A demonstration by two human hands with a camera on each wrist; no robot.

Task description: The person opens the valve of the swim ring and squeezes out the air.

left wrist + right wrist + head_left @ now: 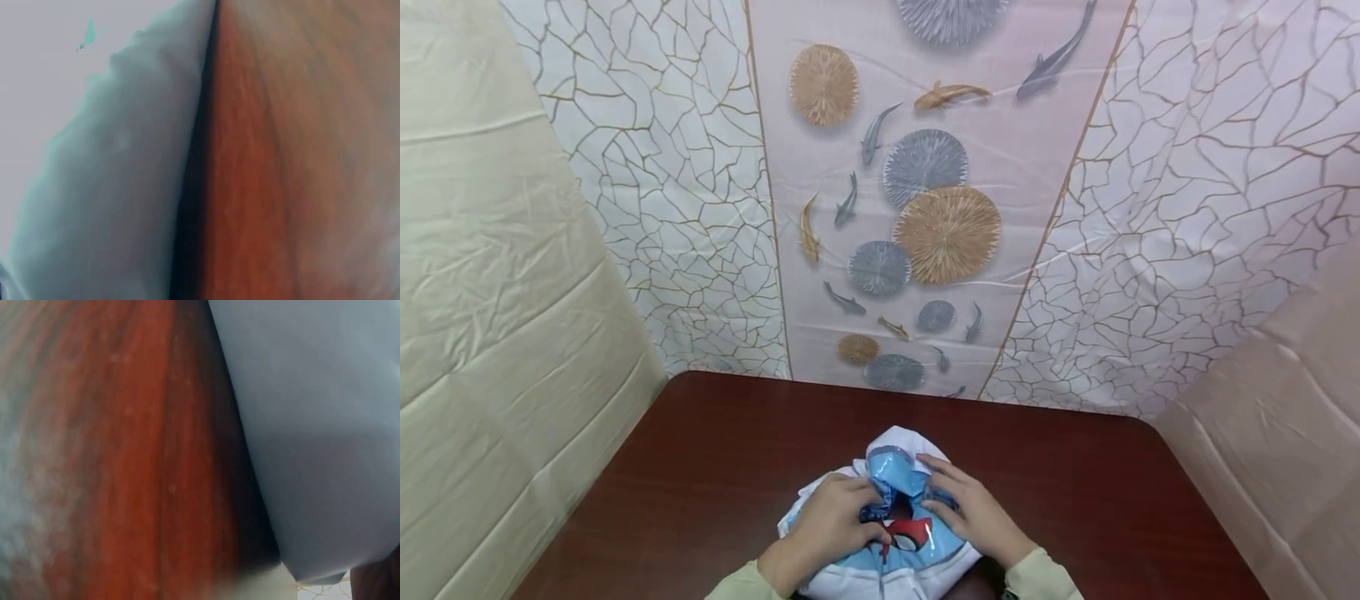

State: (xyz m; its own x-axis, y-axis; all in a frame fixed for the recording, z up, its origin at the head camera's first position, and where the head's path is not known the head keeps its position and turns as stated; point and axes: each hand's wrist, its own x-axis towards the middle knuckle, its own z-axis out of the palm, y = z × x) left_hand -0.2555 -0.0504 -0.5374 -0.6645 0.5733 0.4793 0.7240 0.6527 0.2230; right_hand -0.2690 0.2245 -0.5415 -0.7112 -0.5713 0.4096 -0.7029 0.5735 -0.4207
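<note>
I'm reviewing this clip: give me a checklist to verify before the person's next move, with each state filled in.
1. Left hand touching the blue-and-white item: ok, at its left side.
2. Right hand touching it: ok, at its right side.
3. Item smooth and flat: not ok, it looks rumpled, with raised folds.
4. Whole item in the head view: not ok, the bottom of the picture cuts it off.
5. Firm grip by both hands: cannot tell, parts of the fingers are hidden.
6. Fingers visible in the wrist views: not ok, neither view shows them.
</note>
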